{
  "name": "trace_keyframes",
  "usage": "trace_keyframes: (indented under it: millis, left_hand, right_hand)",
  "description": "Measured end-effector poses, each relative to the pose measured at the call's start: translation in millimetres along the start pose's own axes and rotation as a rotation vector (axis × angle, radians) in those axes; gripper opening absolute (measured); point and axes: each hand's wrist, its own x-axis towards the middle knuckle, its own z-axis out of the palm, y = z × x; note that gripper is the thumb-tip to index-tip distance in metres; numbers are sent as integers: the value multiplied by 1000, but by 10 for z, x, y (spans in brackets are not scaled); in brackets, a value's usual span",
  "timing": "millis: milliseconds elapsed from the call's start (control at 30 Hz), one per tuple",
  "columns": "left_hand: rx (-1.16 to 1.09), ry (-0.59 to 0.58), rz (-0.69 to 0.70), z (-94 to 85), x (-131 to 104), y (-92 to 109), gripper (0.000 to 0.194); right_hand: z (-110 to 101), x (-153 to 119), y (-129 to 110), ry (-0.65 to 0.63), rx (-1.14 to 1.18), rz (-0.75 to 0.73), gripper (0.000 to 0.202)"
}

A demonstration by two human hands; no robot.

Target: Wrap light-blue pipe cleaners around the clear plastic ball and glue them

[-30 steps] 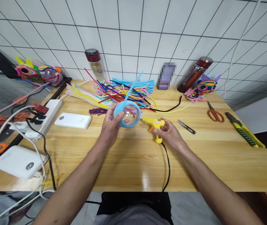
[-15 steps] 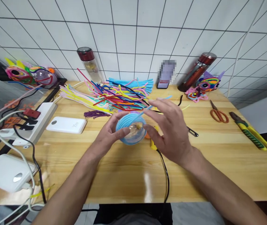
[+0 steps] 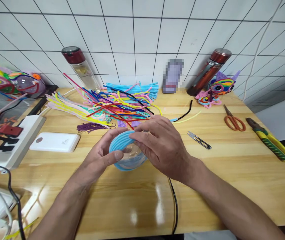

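Note:
A clear round container (image 3: 134, 159) has light-blue fuzzy stems (image 3: 122, 140) laid side by side round its left part and rim. My left hand (image 3: 102, 156) is wrapped round its left side, the thumb resting over the stems. At its upper right, my right hand (image 3: 161, 146) has thumb and index finger pinched on the blue stems at the rim; the fingertips partly hide the stem end. Beyond both hands lies a heap of coloured fuzzy stems (image 3: 122, 103).
Thread snips (image 3: 199, 140), orange-handled scissors (image 3: 234, 121) and pliers (image 3: 268, 140) lie to the right. A white power bank (image 3: 54, 141) and power strip (image 3: 29, 140) are left. Bottles (image 3: 78, 68) (image 3: 211, 71) and a phone (image 3: 173, 76) stand at the wall. A black cable (image 3: 173, 203) runs to the front edge.
My right hand has moved left and down onto the container's rim, its spread fingers now closed on the stems. The container and my left hand sit lower and further left in view.

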Motion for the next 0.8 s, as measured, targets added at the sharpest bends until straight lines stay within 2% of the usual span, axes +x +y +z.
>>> trace_keyframes:
  millis: [167, 400, 633, 800]
  left_hand:
    - [-17, -12, -11, -32, -15, -14, 70]
    - [-10, 10, -28, -38, -22, -21, 73]
    - [-17, 7, -13, 1, -13, 29, 69]
    - [-22, 6, -27, 0, -17, 17, 74]
  right_hand:
    - [19, -15, 42, 37, 51, -25, 16]
    - [-57, 14, 66, 13, 111, -17, 16]
    - [-202, 81, 84, 38, 336, 222, 13]
    - [-215, 83, 148, 49, 401, 279, 12]
